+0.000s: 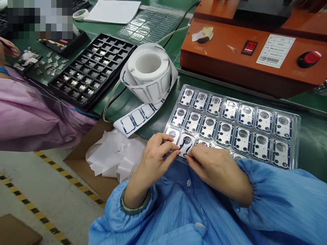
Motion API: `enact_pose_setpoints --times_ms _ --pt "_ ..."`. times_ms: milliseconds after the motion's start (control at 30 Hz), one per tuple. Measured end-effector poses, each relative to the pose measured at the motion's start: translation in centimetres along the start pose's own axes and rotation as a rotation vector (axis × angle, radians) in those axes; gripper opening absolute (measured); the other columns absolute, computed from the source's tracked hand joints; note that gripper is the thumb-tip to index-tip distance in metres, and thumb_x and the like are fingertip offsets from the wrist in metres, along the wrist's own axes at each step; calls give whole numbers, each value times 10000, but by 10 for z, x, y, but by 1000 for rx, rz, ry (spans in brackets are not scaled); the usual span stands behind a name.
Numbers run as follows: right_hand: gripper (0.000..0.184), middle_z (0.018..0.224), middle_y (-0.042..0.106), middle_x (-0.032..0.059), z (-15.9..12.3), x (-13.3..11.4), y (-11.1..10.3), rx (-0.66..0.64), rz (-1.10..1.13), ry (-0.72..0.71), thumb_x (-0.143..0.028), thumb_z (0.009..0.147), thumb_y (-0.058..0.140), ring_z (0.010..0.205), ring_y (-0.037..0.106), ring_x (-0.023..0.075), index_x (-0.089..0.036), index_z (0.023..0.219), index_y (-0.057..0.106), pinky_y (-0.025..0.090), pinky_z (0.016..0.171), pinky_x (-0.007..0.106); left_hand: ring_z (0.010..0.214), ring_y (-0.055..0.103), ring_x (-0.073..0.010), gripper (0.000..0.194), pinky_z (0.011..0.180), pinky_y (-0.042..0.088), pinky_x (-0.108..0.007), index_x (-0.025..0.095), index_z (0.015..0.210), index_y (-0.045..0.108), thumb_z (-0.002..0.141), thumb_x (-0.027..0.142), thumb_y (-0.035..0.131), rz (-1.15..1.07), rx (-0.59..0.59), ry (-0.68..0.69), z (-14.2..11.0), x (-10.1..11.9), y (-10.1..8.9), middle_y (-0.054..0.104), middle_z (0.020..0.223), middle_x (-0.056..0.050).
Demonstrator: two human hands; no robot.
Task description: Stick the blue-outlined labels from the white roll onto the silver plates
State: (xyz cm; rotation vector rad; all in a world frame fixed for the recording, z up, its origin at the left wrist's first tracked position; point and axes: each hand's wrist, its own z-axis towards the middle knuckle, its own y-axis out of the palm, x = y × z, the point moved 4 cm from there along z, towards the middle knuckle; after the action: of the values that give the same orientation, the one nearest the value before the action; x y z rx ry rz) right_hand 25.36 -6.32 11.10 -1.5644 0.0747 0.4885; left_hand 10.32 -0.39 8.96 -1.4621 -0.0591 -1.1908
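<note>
A clear plastic tray (296, 143) in front of me holds rows of small silver plates, most with a dark blue frame-shaped sticker around the edge. Over one plate (182, 139) in the nearest row, a thin dark frame-shaped adhesive sticker (189, 148) is stretched, looking bent and partly loose. My left hand (155, 154) pinches its left side between thumb and forefinger. At its lower right, my right hand (213, 165) is closed with thumb and forefinger together on the sticker's edge. My fingers and sleeves hide part of the nearest row.
Left of the tray stands a sticker roll (148, 80), its loose strip trailing toward me. Below it, a cardboard box (84, 163) holds crumpled white backing paper. An orange machine (219, 51) is behind the tray. A black compartment tray (89, 71) and a co-worker's pink sleeve (43, 114) lie left.
</note>
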Motion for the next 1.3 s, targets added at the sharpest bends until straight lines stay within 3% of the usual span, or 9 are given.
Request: enact_pose_setpoints --times_ms 333,467,600,733,933,1167,1300 --pt "212 657 591 -9 -4 -2 4 38 -7 28 -238 929 462 557 586 167 -209 729 525 269 491 286 892 529 -195 73 819 462 -376 189 815 650 856 208 592 48 -67 -98 1 6 2 542 907 -53" --pt "212 627 590 -20 -7 6 8 112 151 51 -276 923 459 522 575 159 -222 731 530 329 498 275 902 550 -197 67 827 474 -375 187 796 673 836 215 627 -7 2 -108 -3 10 2 562 901 -55" --pt "205 658 613 -45 -8 16 14 93 490 143 -385 937 461 537 588 123 -246 820 556 410 510 237 934 580 -192 60 833 496 -354 201 845 704 821 222 653 -120 200 -78 -10 10 0 570 966 -68" --pt "168 683 617 -48 -8 16 9 165 616 139 -384 927 493 560 592 106 -245 851 551 455 524 198 876 598 -155 102 785 518 -298 198 922 684 839 184 625 -230 357 3 -13 15 -2 581 932 -56" --pt "100 690 609 -57 -8 11 -3 301 631 27 -297 912 532 540 581 80 -243 831 553 465 531 162 809 599 -141 133 718 520 -274 185 961 632 856 129 572 -257 426 67 -12 23 -1 595 857 -37" --pt "36 723 594 -57 -10 9 -7 381 640 -63 -229 896 564 574 575 79 -253 876 546 470 565 156 653 612 -88 113 594 525 -224 194 977 562 895 134 513 -456 422 -43 -17 17 13 550 904 -23" --pt "72 757 603 -52 -11 7 -10 413 643 -84 -187 893 563 617 589 81 -253 900 536 476 605 161 661 602 -83 167 596 530 -211 209 1004 550 880 100 524 -453 473 -11 -20 18 14 547 913 -17"
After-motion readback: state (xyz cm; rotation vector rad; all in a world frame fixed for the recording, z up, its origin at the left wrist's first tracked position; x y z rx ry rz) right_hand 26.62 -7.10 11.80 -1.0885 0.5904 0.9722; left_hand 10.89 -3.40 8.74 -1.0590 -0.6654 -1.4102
